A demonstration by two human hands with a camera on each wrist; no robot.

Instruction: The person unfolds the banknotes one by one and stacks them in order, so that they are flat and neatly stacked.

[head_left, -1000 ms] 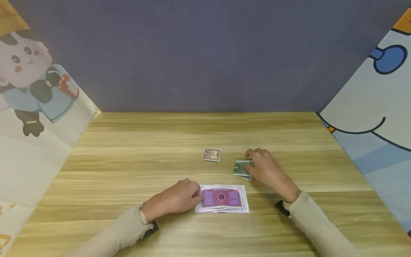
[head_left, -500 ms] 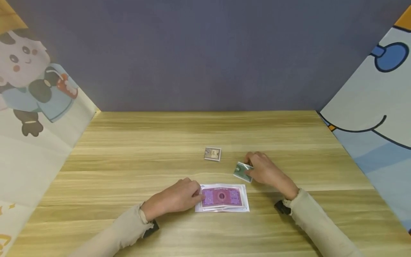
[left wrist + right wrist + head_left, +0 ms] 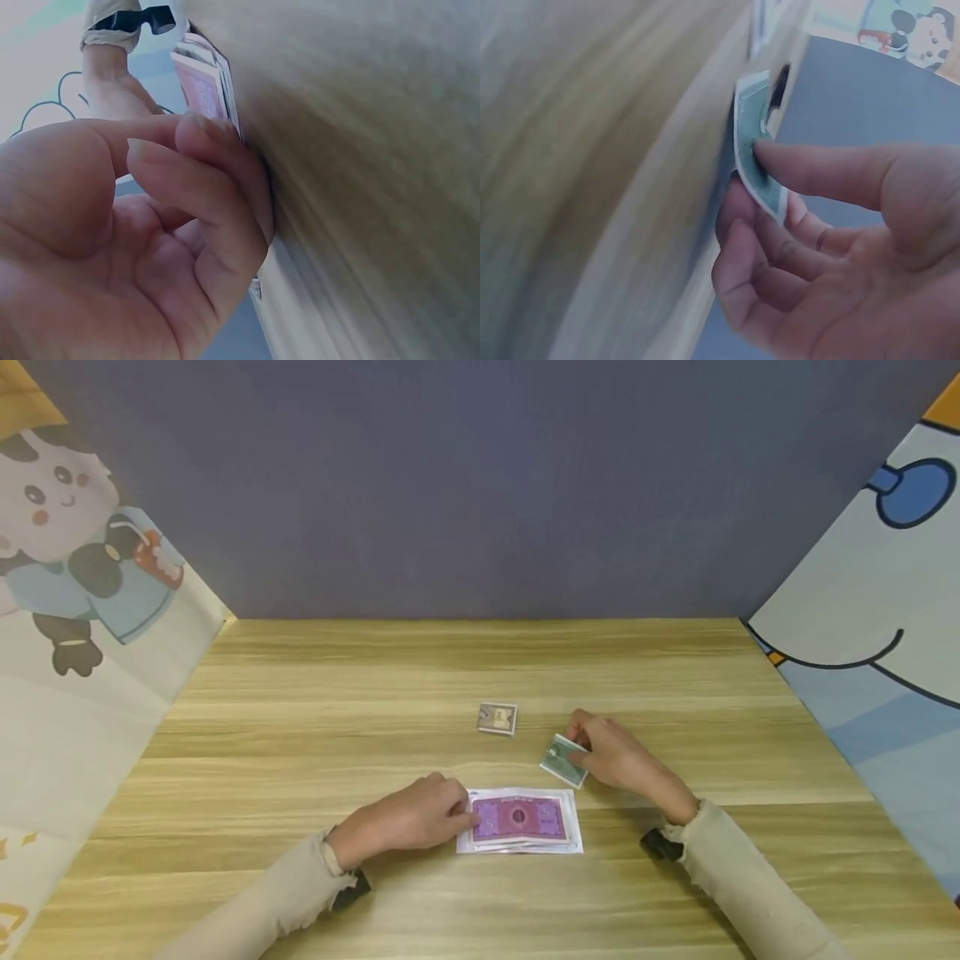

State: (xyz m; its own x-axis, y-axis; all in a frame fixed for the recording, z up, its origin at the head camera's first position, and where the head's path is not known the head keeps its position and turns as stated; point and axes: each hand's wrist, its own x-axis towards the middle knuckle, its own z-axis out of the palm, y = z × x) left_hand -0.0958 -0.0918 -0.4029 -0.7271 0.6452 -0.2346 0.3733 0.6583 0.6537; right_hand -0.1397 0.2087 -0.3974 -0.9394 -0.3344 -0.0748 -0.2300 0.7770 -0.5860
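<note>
My right hand (image 3: 618, 760) pinches a small green play banknote (image 3: 564, 762), thumb on top and fingers beneath. In the right wrist view the green note (image 3: 751, 142) bends in a curve, raised off the wood along one side. My left hand (image 3: 408, 821) grips the left end of a stack of larger paper notes (image 3: 573, 827), with a purple play banknote (image 3: 519, 820) uppermost. Its thumb lies over the purple note's left edge. In the left wrist view the fingers are curled at the end of the stack (image 3: 202, 86), hiding that corner.
A small brown play banknote (image 3: 497, 718) lies flat beyond the stack, left of the green note. The wooden tabletop (image 3: 337, 693) meets a grey-blue panel (image 3: 480, 493) at the back. Cartoon-printed panels (image 3: 112, 543) flank both sides.
The right hand has closed its thumb and fingers on the green note, which has turned askew and come up at one side. The left hand and the stack have stayed in place.
</note>
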